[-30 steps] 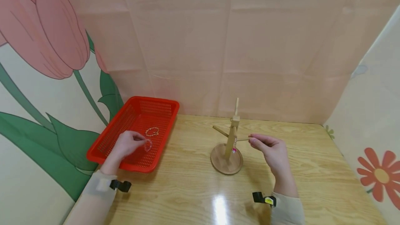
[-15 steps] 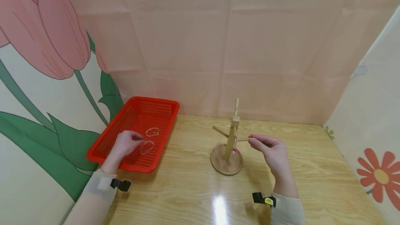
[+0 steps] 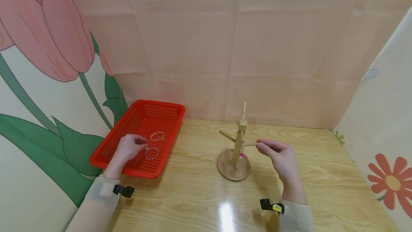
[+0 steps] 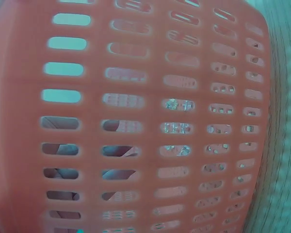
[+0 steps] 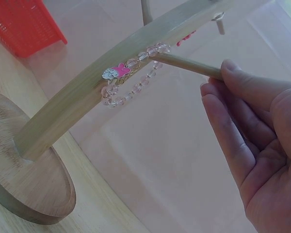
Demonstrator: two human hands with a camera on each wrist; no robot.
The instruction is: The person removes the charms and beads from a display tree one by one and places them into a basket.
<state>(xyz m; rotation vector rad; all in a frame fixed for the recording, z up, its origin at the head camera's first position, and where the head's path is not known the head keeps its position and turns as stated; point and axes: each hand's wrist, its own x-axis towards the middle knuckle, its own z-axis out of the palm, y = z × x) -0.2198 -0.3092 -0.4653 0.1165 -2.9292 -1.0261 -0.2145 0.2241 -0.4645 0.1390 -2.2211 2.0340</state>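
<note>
Facing me, a pink sheet (image 3: 280,53) backs the wood-grain table (image 3: 186,192) along its rear edge; tulip-print wall (image 3: 54,38), left edge.

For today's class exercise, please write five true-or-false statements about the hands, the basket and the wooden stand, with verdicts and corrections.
1. The left hand is over the red basket, in which a gold-toned bracelet and a pink bracelet show. True.
2. The right hand pinches a peg of the wooden stand. True.
3. In the head view, the red basket is to the right of the wooden stand. False: it is to the left.
4. A beaded bracelet with a pink charm hangs on that peg. True.
5. Both hands touch the wooden stand. False: only the right hand does.
</note>
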